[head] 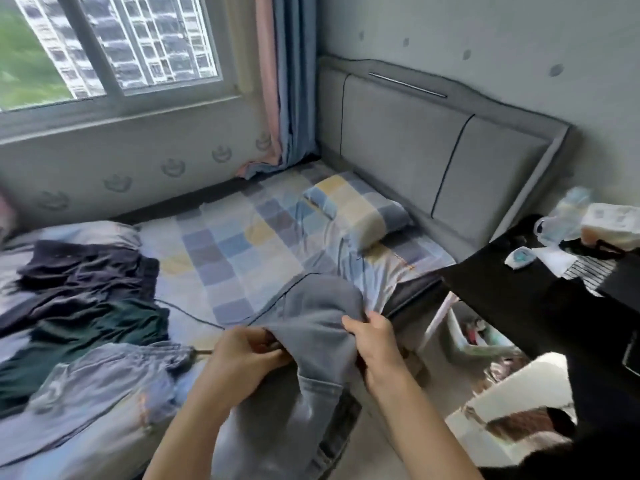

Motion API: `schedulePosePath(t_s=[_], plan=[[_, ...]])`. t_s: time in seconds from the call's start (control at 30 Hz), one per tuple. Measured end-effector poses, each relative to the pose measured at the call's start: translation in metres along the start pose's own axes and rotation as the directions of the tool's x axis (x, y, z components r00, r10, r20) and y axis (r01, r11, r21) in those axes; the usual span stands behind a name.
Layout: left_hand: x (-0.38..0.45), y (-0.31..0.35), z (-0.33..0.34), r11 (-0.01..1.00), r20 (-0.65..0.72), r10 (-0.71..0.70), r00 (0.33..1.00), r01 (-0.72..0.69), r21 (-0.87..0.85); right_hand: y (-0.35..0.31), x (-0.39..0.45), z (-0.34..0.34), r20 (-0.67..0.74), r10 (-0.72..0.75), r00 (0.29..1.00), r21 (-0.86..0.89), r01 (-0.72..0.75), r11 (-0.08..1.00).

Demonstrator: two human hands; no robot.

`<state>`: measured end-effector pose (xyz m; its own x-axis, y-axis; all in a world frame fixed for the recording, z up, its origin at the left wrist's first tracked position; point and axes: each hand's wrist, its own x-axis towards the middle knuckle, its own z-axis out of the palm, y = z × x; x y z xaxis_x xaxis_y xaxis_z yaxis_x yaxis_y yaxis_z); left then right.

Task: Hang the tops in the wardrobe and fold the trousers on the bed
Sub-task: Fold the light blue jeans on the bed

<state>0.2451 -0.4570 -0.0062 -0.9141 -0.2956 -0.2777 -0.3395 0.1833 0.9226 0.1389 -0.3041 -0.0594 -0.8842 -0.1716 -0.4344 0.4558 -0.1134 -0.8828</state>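
A pair of grey jeans (313, 313) is bunched up at the near edge of the bed (242, 244), with one part hanging down toward me. My left hand (242, 355) grips the fabric on its left side, fingers curled into it. My right hand (375, 344) pinches the fabric on its right side. Light blue jeans (104, 389) lie spread on the bed at lower left. A dark green garment (79, 341) and a dark navy garment (90, 271) lie crumpled beyond them.
A checked pillow (360, 209) lies by the grey headboard (433, 150). A black desk (519, 289) with small items stands at right, a storage bin (478, 341) beneath it. A window (114, 46) and curtain (287, 81) are behind the bed.
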Motion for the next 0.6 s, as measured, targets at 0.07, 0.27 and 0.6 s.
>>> schedulePosePath(t_s=[0.07,0.27,0.6], plan=[[0.016,-0.014,-0.028,0.998,-0.066,-0.063,0.996,0.063,0.003,-0.010,0.008,0.029,0.030,-0.137,0.990,0.024,0.137,0.990],[0.070,-0.019,-0.090,0.914,-0.212,-0.223,0.951,0.129,-0.383,-0.034,0.031,0.103,0.309,-0.462,0.831,-0.183,0.529,0.829],[0.129,-0.002,-0.129,0.639,-0.307,-0.383,0.871,0.010,-0.769,0.005,0.028,0.165,0.815,-0.351,0.461,-0.391,0.885,0.253]])
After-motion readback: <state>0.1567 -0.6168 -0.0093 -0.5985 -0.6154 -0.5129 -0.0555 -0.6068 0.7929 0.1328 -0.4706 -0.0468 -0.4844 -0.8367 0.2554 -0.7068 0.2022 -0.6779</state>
